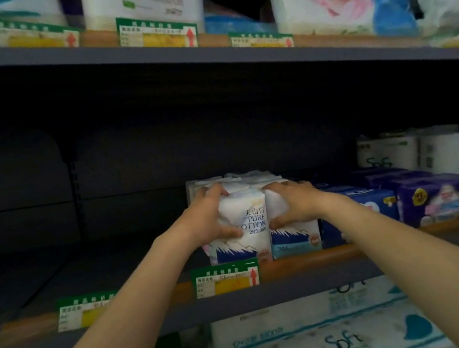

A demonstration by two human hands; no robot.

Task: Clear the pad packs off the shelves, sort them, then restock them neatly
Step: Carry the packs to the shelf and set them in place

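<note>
Gripping from both sides, left hand (pixel 210 217) and right hand (pixel 292 205) seemingly clasp white pad packs (pixel 258 230) between them.

One head-worn view, looking forward and slightly up into the middle shelf (pixel 302 279) at arm's reach. Both hands' grip sits near frame centre; upper shelf above it, lower stock beneath.

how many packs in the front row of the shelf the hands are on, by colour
white packs: 2
blue pack: 1
purple pack: 1
total: 4
</note>
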